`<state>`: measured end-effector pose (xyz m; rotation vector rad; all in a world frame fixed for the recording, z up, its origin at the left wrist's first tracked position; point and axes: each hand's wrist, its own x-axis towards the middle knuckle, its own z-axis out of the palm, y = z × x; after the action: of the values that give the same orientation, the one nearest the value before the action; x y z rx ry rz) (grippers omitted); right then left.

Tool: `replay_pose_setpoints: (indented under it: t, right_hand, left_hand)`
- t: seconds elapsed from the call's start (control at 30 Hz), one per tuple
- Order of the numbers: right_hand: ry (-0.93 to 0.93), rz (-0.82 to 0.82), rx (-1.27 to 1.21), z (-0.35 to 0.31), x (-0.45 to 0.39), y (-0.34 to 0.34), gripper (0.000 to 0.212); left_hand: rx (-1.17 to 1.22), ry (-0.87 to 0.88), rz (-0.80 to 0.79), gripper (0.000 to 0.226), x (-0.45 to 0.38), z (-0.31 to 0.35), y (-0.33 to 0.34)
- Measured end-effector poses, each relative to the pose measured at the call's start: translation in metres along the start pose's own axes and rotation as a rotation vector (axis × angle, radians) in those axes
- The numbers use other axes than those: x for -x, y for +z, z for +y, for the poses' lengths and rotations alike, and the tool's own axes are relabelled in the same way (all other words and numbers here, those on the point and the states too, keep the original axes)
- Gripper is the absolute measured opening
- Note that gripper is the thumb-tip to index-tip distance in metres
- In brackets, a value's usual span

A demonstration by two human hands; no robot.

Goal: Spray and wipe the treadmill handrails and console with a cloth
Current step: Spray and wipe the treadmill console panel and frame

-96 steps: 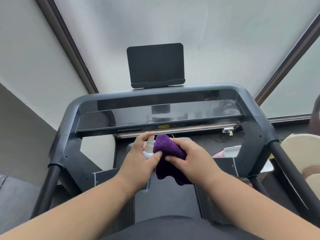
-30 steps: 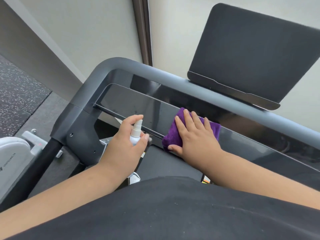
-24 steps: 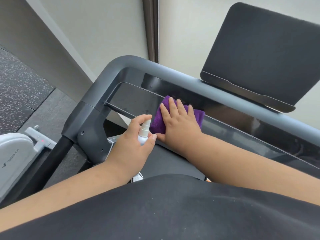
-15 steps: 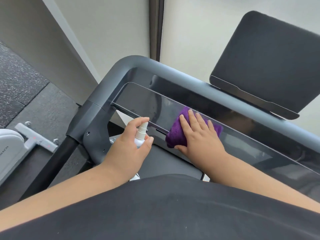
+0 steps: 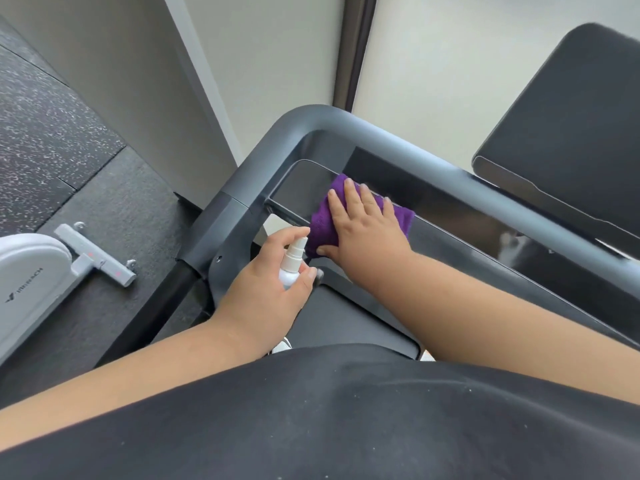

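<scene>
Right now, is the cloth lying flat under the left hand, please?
No, the right hand presses the cloth on the console; the left hand holds the bottle.

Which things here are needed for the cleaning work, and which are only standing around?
For the job:
- purple cloth, pressed flat by the right hand
- spray bottle, gripped by the left hand
- treadmill console

Standing around:
- tablet holder
- grey machine base on the floor

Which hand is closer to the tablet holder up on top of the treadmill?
Right. The right hand lies flat on the purple cloth on the console, below the tablet holder. The left hand holds the spray bottle lower and farther left.
</scene>
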<state>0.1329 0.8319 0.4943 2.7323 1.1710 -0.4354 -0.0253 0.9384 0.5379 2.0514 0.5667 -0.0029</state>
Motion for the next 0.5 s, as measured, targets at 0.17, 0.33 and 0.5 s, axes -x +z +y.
replay_pose_setpoints:
  t: [0.17, 0.33, 0.5]
  right_hand:
    - [0.041, -0.024, -0.010, 0.025, 0.048, 0.014, 0.089]
    - [0.109, -0.015, 0.028, 0.010, 0.039, 0.015, 0.086]
    - [0.050, 0.024, 0.043, -0.036, -0.021, 0.001, 0.089]
  left_hand:
    - [0.024, -0.009, 0.043, 0.047, -0.003, -0.014, -0.014]
    - [0.017, -0.049, 0.052, 0.048, 0.000, -0.029, -0.032]
    - [0.000, -0.048, 0.091, 0.045, -0.001, -0.036, -0.041]
